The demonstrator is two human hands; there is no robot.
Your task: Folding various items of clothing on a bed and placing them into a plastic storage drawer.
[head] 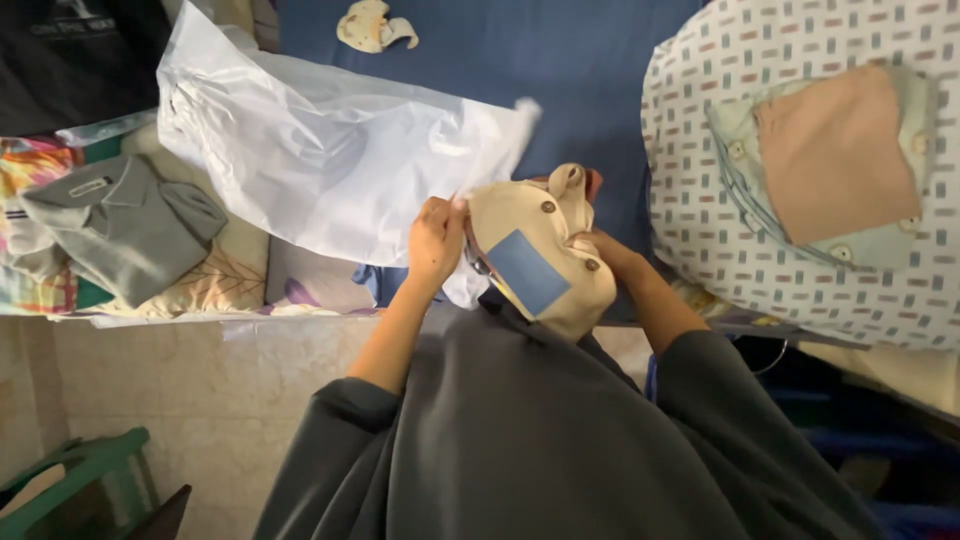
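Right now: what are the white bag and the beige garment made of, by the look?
White bag: thin plastic film, it seems; semi-translucent, glossy, sharp crinkles. Left hand pinches its edge. Beige garment: woven cloth, likely cotton; matte, soft folds, brown buttons, blue patch. Right hand holds it from behind.

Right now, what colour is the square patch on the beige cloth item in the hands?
Blue, on the beige cloth item; the head view shows the patch best.

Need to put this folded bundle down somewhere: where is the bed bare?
Bare blue sheet lies between the white plastic bag and the patterned pillow, below the small cream item. The left side is crowded: grey shirt and other clothes.
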